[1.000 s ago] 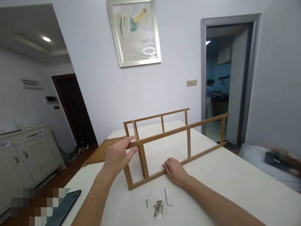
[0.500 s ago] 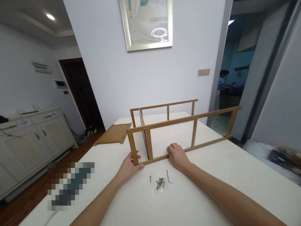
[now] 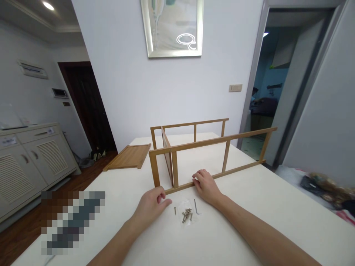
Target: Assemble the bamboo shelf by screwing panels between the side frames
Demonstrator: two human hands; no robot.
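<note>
The right hand [image 3: 206, 186] is laid on the white table [image 3: 277, 207] with its fingers extended and held close together, the fingertips pressed against the lower rail of the bamboo rack frame [image 3: 210, 144]. The frame is judged to be steadied in this way, so that it stays upright on its long edge. The left hand [image 3: 152, 207] is rested on the table just short of the frame's near corner post, fingers loosely curled with thumb and forefinger drawn near each other; nothing can be seen pinched between them, and contact with the post cannot be confirmed.

The frame is stood directly beyond both sets of fingertips: two ladder-like side rails joined near the left end by a single upright panel. A clear bag of screws [image 3: 187, 215] and a hex key [image 3: 198, 207] are placed between the two wrists, just behind the fingers, presumably for ready reach. One loose screw [image 3: 175, 211] is lain beside the left fingers. A flat bamboo shelf panel [image 3: 129, 157] is set aside beyond the left hand, overhanging the table's far-left edge.

The thing at the lower left is pixelated and cannot be identified. Both forearms are cut off by the lower border. The room through the doorway [image 3: 266, 96] is dim and hard to make out
</note>
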